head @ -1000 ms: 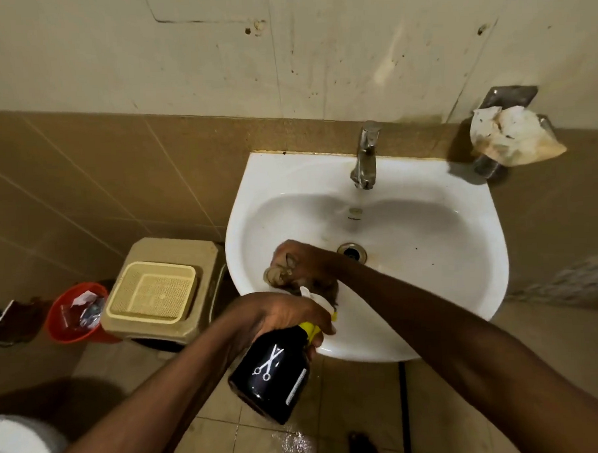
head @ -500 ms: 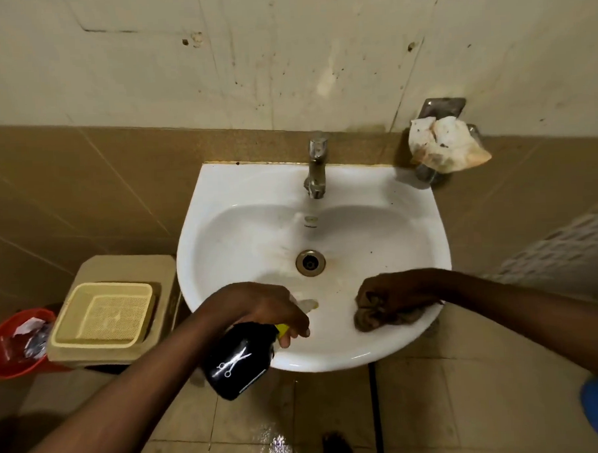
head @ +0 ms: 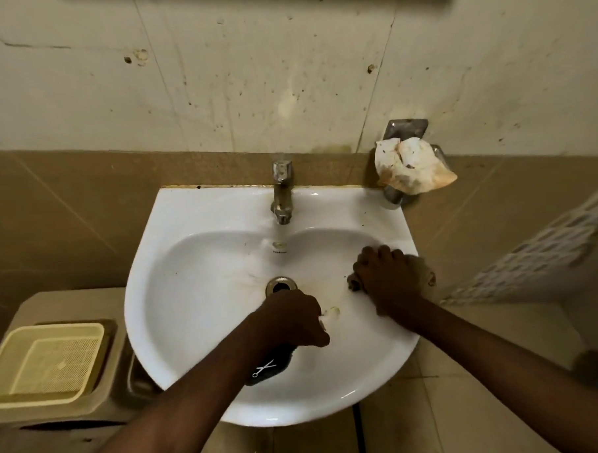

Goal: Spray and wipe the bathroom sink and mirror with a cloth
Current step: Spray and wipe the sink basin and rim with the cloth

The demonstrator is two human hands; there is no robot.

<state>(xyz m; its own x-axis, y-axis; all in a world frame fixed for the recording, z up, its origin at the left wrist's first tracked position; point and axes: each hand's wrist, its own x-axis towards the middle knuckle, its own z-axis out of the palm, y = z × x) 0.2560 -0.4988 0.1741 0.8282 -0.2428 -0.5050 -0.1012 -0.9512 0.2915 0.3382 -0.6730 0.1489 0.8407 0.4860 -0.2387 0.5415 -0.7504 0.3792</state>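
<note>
Sink [head: 206, 333] wipe, both hands over the basin.
Right hand [head: 387, 279] gripped cloth [head: 425, 275] against the 3 o'clock wall; left hand [head: 291, 320] curled round black bottle [head: 268, 368], near the 6 o'clock rim, below drain [head: 281, 284].

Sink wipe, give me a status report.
Left hand grips the spray bottle over the basin. Right hand presses the cloth on the sink right rim. Nothing blocking.

A white scissors sign stands on the black spray bottle [head: 268, 368] below the drain [head: 281, 285]; small print above the drain is too blurred to read.
</note>
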